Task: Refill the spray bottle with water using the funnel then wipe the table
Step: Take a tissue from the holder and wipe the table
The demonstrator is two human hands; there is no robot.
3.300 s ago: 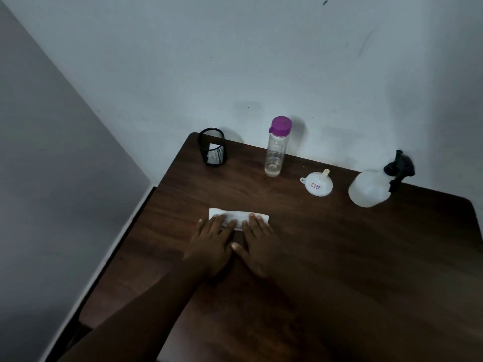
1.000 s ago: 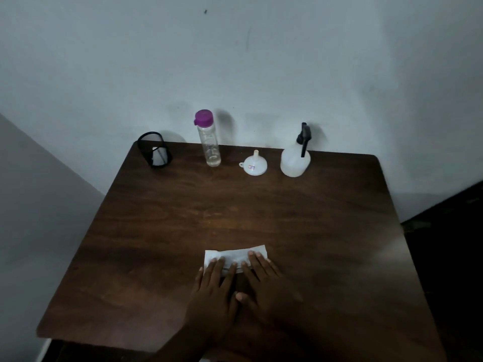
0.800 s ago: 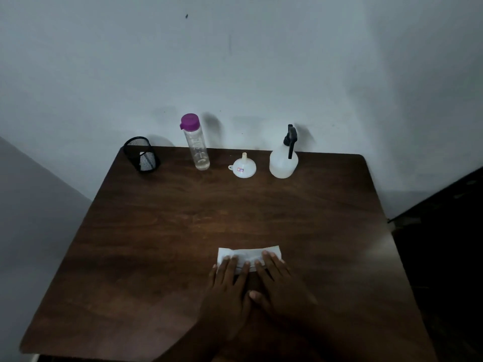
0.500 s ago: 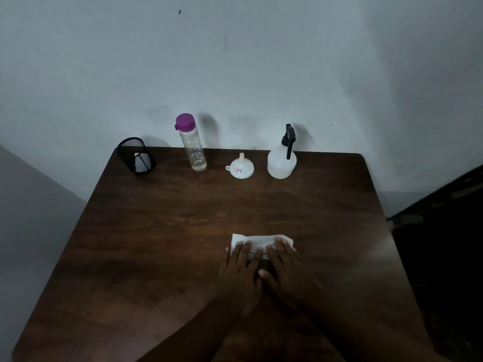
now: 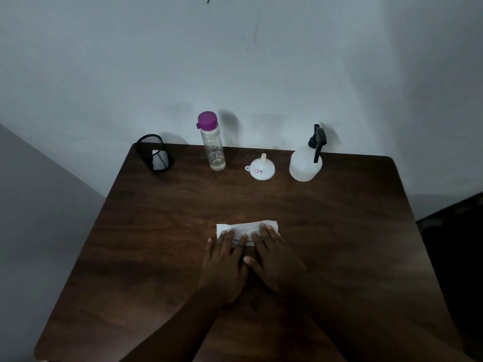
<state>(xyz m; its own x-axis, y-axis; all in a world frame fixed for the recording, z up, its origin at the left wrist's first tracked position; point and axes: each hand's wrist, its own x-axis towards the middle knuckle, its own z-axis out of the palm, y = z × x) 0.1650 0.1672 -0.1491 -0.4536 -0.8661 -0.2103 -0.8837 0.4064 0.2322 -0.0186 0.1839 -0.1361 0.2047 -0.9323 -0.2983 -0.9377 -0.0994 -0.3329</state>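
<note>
Cloth (image 5: 245, 228) sliding back leftward under left hand (image 5: 226, 265) and right hand (image 5: 277, 262), fingers (image 5: 269, 236) pressing flat, dark table (image 5: 156, 257) butting against pale wall (image 5: 235, 61), funnel (image 5: 262, 169) and spray bottle (image 5: 304, 165) standing at far edge

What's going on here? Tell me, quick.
A person's left grip and right grip rest flat on a folded white cloth near the middle of the table. The bottle, funnel and spray bottle sit untouched along the back edge, bottle capped and sprayer head on, so the refill looks not yet started.
</note>
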